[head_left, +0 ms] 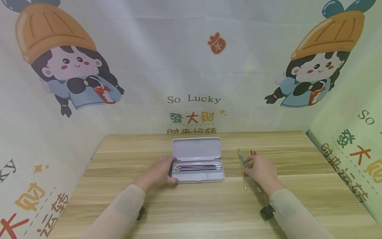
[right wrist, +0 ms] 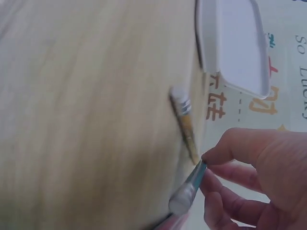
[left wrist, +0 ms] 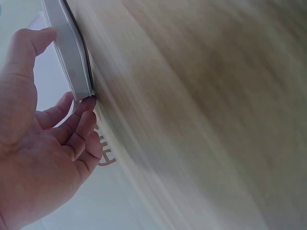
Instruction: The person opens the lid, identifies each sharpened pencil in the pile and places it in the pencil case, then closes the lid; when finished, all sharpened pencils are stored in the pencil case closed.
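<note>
A white pencil case point(head_left: 186, 181) lies with its lid point(head_left: 197, 149) raised at the back. Several pencils point(head_left: 197, 168), red and dark ones among them, fill its rear compartment. My left hand point(head_left: 158, 171) holds the case's left end, thumb at the front corner and fingers around the back one. To the right of the case, my right hand point(head_left: 264, 171) pinches a teal pencil point(right wrist: 197, 176) between thumb and fingers, its eraser end pointing toward me. Just left of that hand lies a yellow pencil point(head_left: 242, 176). A red pencil point(head_left: 253, 152) is partly hidden behind the fingers.
Everything lies on a wood-grain table point(head_left: 194, 212). A printed cloth point(head_left: 143, 73) with cartoon figures and lettering hangs behind it and along both sides. A dark wrist device point(head_left: 267, 211) sits at the right sleeve, another point(head_left: 141, 213) at the left.
</note>
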Motion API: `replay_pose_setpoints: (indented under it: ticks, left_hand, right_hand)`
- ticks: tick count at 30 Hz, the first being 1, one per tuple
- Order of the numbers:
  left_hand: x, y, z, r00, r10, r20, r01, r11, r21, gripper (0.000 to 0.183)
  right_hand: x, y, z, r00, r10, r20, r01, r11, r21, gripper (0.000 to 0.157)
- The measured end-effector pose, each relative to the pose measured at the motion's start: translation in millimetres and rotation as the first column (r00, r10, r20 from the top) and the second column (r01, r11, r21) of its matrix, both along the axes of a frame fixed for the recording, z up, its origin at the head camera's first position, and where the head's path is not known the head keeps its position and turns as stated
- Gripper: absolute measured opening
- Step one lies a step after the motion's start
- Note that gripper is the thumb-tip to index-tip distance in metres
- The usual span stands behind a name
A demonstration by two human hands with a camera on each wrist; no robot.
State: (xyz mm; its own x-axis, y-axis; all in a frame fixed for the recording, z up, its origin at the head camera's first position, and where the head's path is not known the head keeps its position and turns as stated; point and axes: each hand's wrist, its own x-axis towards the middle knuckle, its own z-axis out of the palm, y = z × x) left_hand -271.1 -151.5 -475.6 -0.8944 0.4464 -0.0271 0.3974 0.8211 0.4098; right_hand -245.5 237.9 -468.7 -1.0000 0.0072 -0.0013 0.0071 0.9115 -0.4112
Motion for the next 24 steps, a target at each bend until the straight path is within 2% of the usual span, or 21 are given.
replay_pose_setpoints:
  ticks: [9,14,17,24]
  left_hand:
    - [-0.9,-0.6,-2.0,1.0,0.01,0.003,-0.01,1.0,0.002,0.082]
    - [-0.5,-1.0,-2.4,1.0,0.011,-0.003,-0.011,1.0,-0.006,0.082]
    - [-0.3,-1.2,-3.0,1.0,0.009,-0.009,-0.009,1.0,-0.005,0.082]
    - [-1.0,-1.4,-4.3,1.0,0.01,-0.003,-0.01,1.0,0.002,0.083]
  right_hand:
    - [-1.7,-15.5,7.2,0.985,0.124,-0.124,-0.119,0.992,0.046,0.031]
    - [-2.0,-29.2,8.9,0.967,0.183,-0.177,-0.183,0.983,0.021,0.031]
    - [-2.7,-34.3,7.5,0.965,0.18,-0.194,-0.183,0.983,-0.002,0.032]
    - [-2.5,-36.4,6.2,0.976,0.119,-0.181,-0.132,0.989,-0.06,0.031]
